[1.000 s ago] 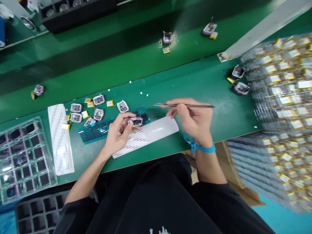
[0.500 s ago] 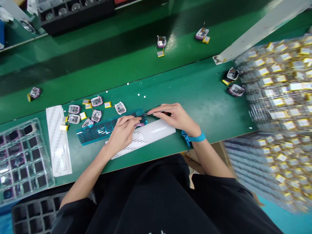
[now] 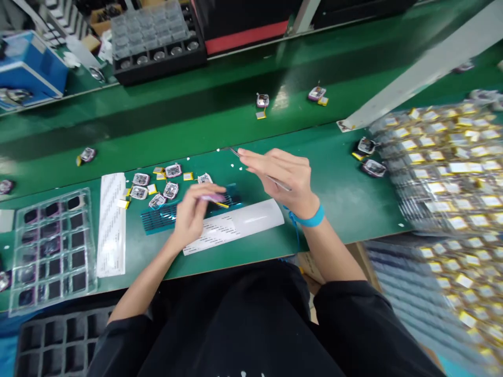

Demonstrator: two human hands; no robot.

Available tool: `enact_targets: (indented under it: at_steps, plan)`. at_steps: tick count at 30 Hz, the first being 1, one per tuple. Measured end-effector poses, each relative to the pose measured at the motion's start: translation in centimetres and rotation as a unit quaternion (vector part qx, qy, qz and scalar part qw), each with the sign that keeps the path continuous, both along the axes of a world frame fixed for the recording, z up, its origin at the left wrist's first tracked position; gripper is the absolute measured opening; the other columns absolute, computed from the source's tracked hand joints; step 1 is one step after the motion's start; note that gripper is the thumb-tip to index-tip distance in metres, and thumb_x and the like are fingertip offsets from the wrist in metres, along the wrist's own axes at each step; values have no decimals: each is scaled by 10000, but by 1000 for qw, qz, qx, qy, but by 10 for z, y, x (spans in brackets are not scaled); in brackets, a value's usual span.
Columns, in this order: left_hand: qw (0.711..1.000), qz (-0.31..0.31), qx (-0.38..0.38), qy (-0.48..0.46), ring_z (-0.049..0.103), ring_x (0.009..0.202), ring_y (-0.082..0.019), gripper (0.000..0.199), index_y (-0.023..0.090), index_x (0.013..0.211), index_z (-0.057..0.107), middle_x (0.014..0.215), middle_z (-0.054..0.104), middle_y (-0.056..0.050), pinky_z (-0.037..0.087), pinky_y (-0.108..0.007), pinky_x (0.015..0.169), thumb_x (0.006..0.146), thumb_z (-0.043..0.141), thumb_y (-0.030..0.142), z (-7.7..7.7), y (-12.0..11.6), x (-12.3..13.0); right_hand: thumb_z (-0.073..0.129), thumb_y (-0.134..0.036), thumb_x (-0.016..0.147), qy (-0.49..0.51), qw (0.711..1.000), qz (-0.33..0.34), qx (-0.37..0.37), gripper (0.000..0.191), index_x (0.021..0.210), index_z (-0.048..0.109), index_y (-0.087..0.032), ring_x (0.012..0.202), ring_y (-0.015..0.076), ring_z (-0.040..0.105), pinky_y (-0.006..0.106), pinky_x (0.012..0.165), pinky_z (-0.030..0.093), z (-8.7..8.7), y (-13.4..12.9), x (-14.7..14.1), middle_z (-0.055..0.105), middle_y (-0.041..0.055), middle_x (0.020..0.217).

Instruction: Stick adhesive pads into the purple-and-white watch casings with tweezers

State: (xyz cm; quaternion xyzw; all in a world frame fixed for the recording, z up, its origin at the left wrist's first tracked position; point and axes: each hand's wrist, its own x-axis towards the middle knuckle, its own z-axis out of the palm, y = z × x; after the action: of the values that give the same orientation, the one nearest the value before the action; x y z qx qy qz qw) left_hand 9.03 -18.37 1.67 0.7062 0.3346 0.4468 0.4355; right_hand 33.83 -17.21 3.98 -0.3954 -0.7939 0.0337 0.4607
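My left hand (image 3: 191, 210) is closed around a small purple-edged watch case (image 3: 214, 198), blurred by motion, with a yellow-edged battery (image 3: 222, 204) hanging at its side. Beneath it lie a blue strip sheet with dark bars (image 3: 157, 219) and a white printed sheet (image 3: 255, 213). Pinched in my right hand (image 3: 285, 178) are thin metal tweezers (image 3: 280, 183), raised above the bench with their tip pointing up and left. A blue wrist strap (image 3: 313, 217) circles my right wrist. Several open watch cases (image 3: 170, 190) with batteries lie left of the strip sheet.
At left are a second white printed sheet (image 3: 111, 225) and a clear tray (image 3: 91, 246) of dark-faced parts. Stacked clear trays of batteries (image 3: 436, 173) fill the right side. A white post (image 3: 416, 65) slants across the upper right. More cases (image 3: 262, 100) sit on the back ledge.
My right hand has lifted the tweezers up and away from the strip sheet. My left hand has raised the watch case off the sheets. The view has shifted, showing more of the back shelf.
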Motion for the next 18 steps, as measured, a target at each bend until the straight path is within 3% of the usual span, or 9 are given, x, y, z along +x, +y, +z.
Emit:
enact_targets:
  at_steps: [1, 3, 5, 7, 10, 13, 18]
  plan:
    - [994, 53, -63, -75, 710, 1097, -214, 148, 246, 1100, 613, 1129, 785, -83, 525, -450, 1040, 1037, 521, 344, 3, 4, -3, 606, -152, 996, 4, 999, 1, 32, 431, 1349, 653, -394, 841, 165, 740, 369, 732, 606, 4, 3, -6, 712, -43, 1314]
    - [955, 109, -206, -184, 730, 969, -181, 163, 237, 1064, 606, 1102, 792, -84, 578, -348, 878, 979, 629, 374, 6, 13, -9, 620, -126, 982, 10, 996, 12, 87, 507, 1419, 600, -382, 801, 160, 723, 349, 693, 601, 5, 7, -18, 691, -27, 1342]
    - [910, 110, -325, -234, 717, 896, -155, 176, 209, 989, 631, 1083, 795, -98, 568, -270, 760, 893, 716, 329, 5, 21, -15, 610, -115, 983, 0, 994, 22, 108, 542, 1459, 565, -370, 780, 159, 711, 335, 662, 598, 0, 7, -26, 677, -19, 1361]
    - [878, 113, -388, -256, 695, 850, -137, 150, 184, 927, 659, 1047, 792, -104, 542, -227, 679, 833, 731, 276, 1, 25, -18, 585, -118, 995, -26, 993, 26, 111, 523, 1460, 566, -357, 770, 156, 706, 327, 642, 595, -9, 4, -31, 675, -19, 1364]
    - [875, 140, -386, -257, 628, 699, -105, 108, 181, 818, 678, 859, 752, -50, 479, -192, 550, 802, 744, 265, -3, 23, -17, 554, -133, 1014, -64, 990, 45, 115, 476, 1444, 584, -335, 761, 155, 707, 327, 634, 594, -19, -2, -35, 680, -15, 1357]
    - [884, 173, -359, -247, 535, 560, -72, 166, 183, 707, 665, 667, 637, 20, 445, -178, 483, 762, 801, 259, -4, 18, -15, 540, -174, 1033, -103, 989, 85, 70, 399, 1383, 637, -339, 784, 160, 720, 337, 658, 607, -19, -8, -38, 690, -23, 1342]
    - [876, 206, -364, -242, 651, 560, -93, 158, 185, 767, 673, 695, 687, 31, 601, -246, 605, 709, 812, 233, 1, 15, -15, 667, -192, 983, -121, 985, 114, 41, 301, 1239, 729, -337, 800, 152, 736, 304, 581, 565, -15, -14, -46, 736, -32, 1274]
